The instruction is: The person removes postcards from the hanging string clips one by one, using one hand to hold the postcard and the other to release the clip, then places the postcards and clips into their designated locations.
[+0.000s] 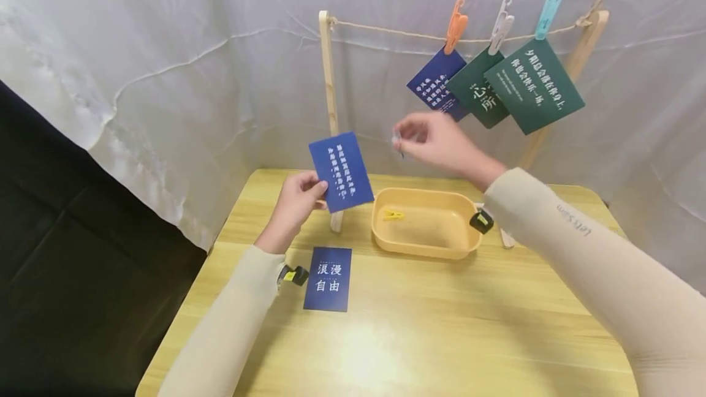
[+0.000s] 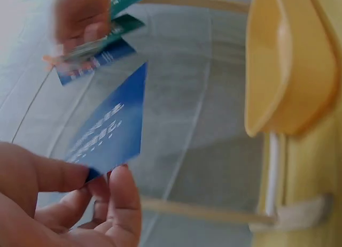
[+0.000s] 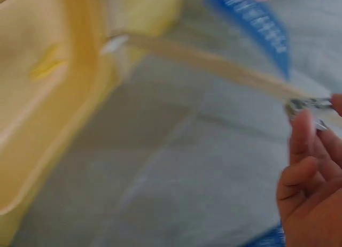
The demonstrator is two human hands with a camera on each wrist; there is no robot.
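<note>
Blue card (image 1: 341,171) is up in the air over the table's back edge, pinched by its lower left corner in the left hand (image 1: 298,201), thumb and fingers curled on it. Right hand (image 1: 436,138) is raised w/ fingertips pinching a small grey clip (image 1: 398,139), just below the string (image 1: 397,32).

Step in hand, as I read it: card and clip both picked up, card not yet on the line. Next move calls for lifting the card's top edge to the string's free stretch left of the orange peg (image 1: 456,24), then opening the clip over both.

Around: 3 cards already hang at the right end, under orange, white (image 1: 502,24) and teal (image 1: 547,16) pegs. Tray (image 1: 425,244) holds a yellow peg (image 1: 393,215). A 2nd blue card (image 1: 328,279) lies flat on the table (image 1: 441,336). Left post (image 1: 330,97) stands right behind the held card, so it could snag.
</note>
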